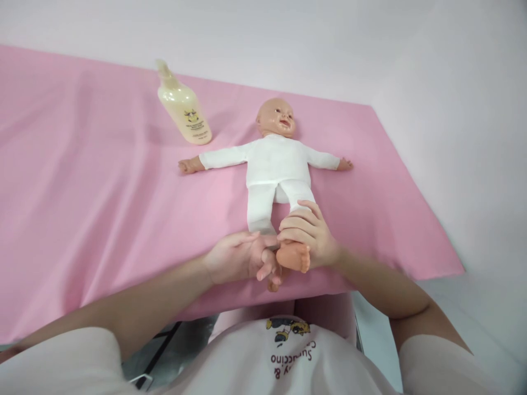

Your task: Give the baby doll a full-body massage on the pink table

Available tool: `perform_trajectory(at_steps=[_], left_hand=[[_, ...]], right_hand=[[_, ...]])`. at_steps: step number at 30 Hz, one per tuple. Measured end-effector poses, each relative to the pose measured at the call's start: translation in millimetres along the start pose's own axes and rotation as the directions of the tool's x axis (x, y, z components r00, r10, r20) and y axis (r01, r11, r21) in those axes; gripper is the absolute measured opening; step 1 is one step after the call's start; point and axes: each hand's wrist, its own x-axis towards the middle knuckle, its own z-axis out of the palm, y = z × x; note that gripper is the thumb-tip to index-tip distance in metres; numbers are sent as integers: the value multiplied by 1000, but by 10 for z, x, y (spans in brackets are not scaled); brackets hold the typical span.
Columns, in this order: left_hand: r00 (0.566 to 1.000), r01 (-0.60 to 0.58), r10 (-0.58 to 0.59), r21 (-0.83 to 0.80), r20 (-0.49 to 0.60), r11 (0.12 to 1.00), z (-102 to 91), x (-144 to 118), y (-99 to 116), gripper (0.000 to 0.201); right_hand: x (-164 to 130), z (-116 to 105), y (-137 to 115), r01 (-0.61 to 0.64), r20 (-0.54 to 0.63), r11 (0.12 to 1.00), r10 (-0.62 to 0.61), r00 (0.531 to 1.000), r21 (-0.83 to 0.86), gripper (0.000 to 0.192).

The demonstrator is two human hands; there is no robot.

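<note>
A baby doll in a white long-sleeved top and trousers lies on its back, arms spread and legs toward me. My right hand is wrapped round the lower leg on the right, just above the bare foot. Palm turned up, my left hand lies across the doll's other lower leg, its fingers apart and partly bent near the first foot. It covers most of that ankle, and only the toes show below; whether the fingers touch the held foot I cannot tell.
A cream pump bottle with a printed label stands upright left of the doll's head. Pink cloth covers the table, creased on the left. Its near edge is close to my body, and a pale wall rises behind.
</note>
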Motion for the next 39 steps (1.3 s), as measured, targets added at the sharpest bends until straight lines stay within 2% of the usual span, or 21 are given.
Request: perform_trajectory(at_steps=[3, 7, 14, 18, 23, 27, 39], left_hand=[[1000, -12, 11, -45, -13, 999, -17, 1, -15, 46], [1000, -21, 22, -91, 4, 996, -40, 1, -41, 47], [999, -32, 35, -95, 31, 995, -38, 20, -40, 52], [999, -23, 27, -94, 45, 995, -39, 10, -35, 55], [999, -7, 11, -102, 36, 995, -61, -10, -30, 60], [999, 0, 5, -93, 52, 996, -66, -7, -28, 58], [999, 21, -17, -67, 46, 998, -82, -9, -40, 58]], right_hand=[[42, -16, -10, 11, -37, 999, -13, 999, -35, 16], [99, -42, -21, 17, -82, 1000, -17, 997, 4, 17], [129, -65, -15, -25, -87, 997, 31, 996, 68, 18], [120, -74, 2, -36, -41, 999, 37, 998, 38, 20], [59, -70, 30, -50, 29, 999, 49, 998, 14, 38], [31, -69, 22, -32, 82, 998, 27, 996, 56, 47], [139, -132, -66, -62, -138, 961, 102, 985, 269, 14]])
